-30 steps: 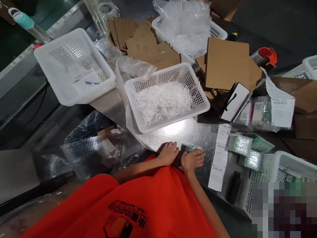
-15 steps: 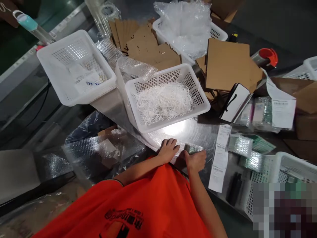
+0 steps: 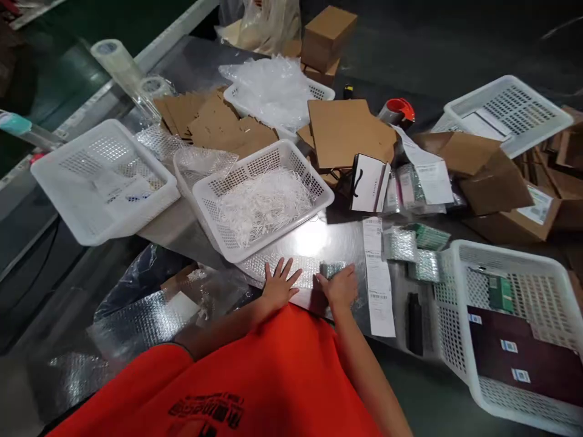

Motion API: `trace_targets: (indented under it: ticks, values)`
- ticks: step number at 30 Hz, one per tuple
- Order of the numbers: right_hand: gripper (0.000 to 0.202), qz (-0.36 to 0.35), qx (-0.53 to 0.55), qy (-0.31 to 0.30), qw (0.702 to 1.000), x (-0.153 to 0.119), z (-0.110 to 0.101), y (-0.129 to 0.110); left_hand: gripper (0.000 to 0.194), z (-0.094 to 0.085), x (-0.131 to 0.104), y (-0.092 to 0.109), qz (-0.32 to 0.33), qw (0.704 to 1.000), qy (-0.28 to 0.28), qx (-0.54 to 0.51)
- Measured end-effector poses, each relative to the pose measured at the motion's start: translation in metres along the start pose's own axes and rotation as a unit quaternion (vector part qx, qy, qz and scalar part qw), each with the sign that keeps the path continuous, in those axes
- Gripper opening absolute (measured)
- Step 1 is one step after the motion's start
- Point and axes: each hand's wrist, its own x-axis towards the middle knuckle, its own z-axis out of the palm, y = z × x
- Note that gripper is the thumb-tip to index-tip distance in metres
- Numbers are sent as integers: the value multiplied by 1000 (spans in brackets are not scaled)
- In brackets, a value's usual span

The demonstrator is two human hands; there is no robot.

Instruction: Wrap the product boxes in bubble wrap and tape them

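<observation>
In the head view, the left hand (image 3: 277, 289) lies palm down, fingers spread, on a clear bubble-wrap strip (image 3: 308, 267), grasping nothing. The right hand (image 3: 341, 289) is at a small green rectangular packet (image 3: 333, 267), thumb and fingers about its near side; how firmly they close on it I cannot tell. The packet lies between a white perforated plastic basket (image 3: 277, 238) and the person's red shirt (image 3: 273, 370), left of a long white paper label strip (image 3: 379, 285).
</observation>
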Motion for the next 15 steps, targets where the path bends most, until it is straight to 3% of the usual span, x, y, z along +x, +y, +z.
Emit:
trace_targets:
  ticks: [4,7,10,15]
  values:
    - [92,-29,108,49,993,12,-19,46,57,-15,5,6,30,998,27,41]
    - [69,58,87,106,989,21,-40,105,49,-23,11,11,59,996,37,54]
    - [58,170,34,110,979,24,-57,163,40,-28,15,13,76,996,21,49]
    - [35,210,46,112,970,21,-60,215,47,-25,18,16,96,995,-20,26]
